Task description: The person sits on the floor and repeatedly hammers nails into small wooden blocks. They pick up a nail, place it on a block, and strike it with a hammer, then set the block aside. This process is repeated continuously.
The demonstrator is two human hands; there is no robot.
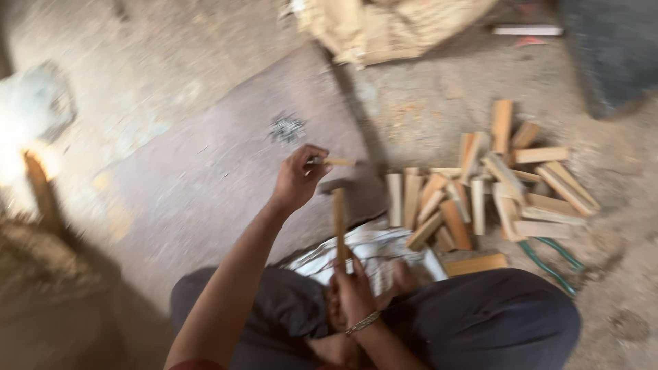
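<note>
L hand (296, 179) pinches small wood piece (334, 162) above the floor (205, 171). R hand (353, 291), grip closed on hammer (338, 219) handle, head just under piece. Pile of wood blocks (480, 192) to the right.

Scattered across a dusty floor (171, 103): a heap of wooden blocks (480, 188), green-handled pliers (552, 260), a small pile of nails (286, 128), a crumpled sack (384, 27).

The wood pieces (480, 188) are pale tan and orange-brown. The hammer (338, 212) has a light wooden handle and a dark grey head. The trousers (480, 318) are dark navy. The pliers (552, 257) have green handles. The floor (205, 157) is dusty grey-brown.
</note>
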